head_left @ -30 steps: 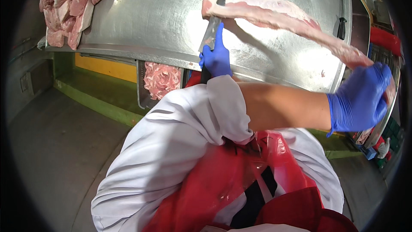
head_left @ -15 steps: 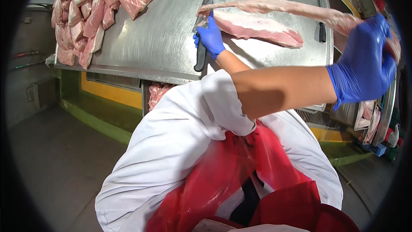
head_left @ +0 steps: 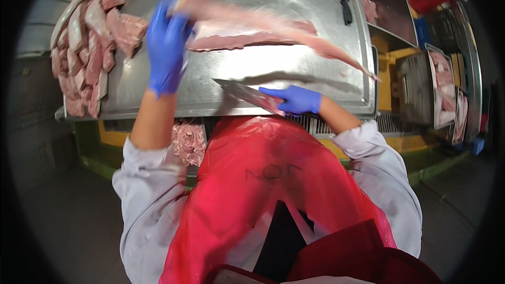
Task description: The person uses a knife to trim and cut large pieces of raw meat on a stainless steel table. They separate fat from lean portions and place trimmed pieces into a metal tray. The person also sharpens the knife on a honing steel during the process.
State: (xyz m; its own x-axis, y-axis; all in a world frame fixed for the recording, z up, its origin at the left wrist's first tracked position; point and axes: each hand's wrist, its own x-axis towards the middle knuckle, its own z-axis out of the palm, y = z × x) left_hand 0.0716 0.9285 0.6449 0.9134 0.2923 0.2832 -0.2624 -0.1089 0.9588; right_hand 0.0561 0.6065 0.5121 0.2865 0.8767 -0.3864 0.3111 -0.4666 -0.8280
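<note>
Left hand (head_left: 167, 44) clenched, outstretched; right hand (head_left: 299, 100) curled

The person's arms have come uncrossed: the left hand (head_left: 167, 44), which had the long strip of meat (head_left: 263, 21) out at the right edge, now grips that strip up at the upper left, and the strip, blurred, trails off to the right, its thin tail near the tray's right rim. The right hand (head_left: 301, 100) has dropped from the upper middle to the tray's near edge, and its knife (head_left: 247, 93), which pointed up among the meat, now points left, clear of it. From here the red apron's front (head_left: 258, 152) shows uncovered by the crossing forearm.
</note>
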